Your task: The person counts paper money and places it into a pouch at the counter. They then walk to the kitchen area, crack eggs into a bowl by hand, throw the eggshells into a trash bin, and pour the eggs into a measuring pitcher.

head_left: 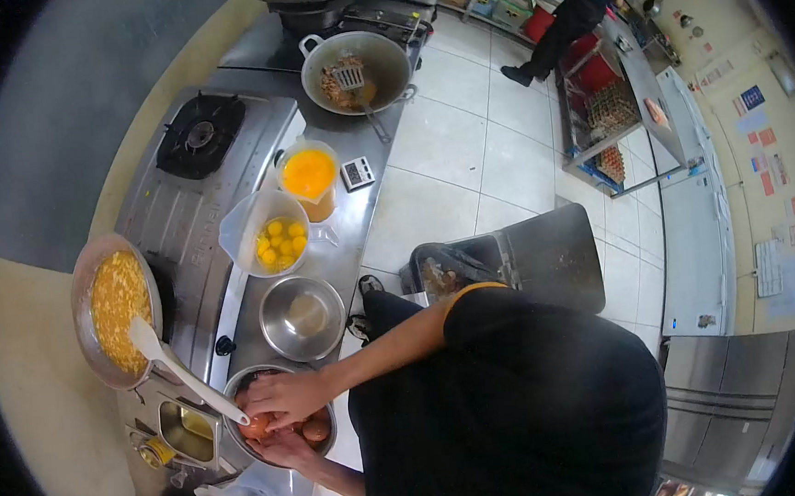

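Observation:
Both my hands are inside a metal bowl (331, 435) of brown eggs (316, 430) near the counter's front edge. From above, my right hand (285, 399) curls its fingers over an egg (255, 427). Just below, my left hand (287, 449) is closed against the same egg, its fingertips partly hidden. Beside this bowl stands a second metal bowl (302, 319) with a little liquid at its bottom. Farther along are a clear jug (246, 223) with several cracked eggs and a jug of beaten egg (308, 174).
A pan (118, 309) of egg mixture with a white spatula (173, 363) sits on the stove; its handle reaches the egg bowl. A wok (356, 74) with a slotted turner, a timer (357, 172) and an open bin (459, 267) are nearby. A co-worker (575, 14) stands across the floor.

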Demonstrator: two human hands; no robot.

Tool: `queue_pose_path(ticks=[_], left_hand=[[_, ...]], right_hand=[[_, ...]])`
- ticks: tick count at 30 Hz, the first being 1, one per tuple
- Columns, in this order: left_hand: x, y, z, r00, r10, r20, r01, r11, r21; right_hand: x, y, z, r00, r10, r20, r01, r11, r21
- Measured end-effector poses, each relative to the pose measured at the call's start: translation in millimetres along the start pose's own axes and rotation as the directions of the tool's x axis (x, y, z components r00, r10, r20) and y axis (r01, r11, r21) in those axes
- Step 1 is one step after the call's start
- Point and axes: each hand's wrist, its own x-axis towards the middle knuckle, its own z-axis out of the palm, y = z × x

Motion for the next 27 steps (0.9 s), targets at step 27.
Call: queue_pose_path(ticks=[27], left_hand=[[28.6,76.1,186.3,0.89,-0.129,0.438,-0.1,0.881,0.463]], right_hand=[[-5.8,43.8,-126.6,0.724,0.658,0.205,-0.662,0.581,0.474]])
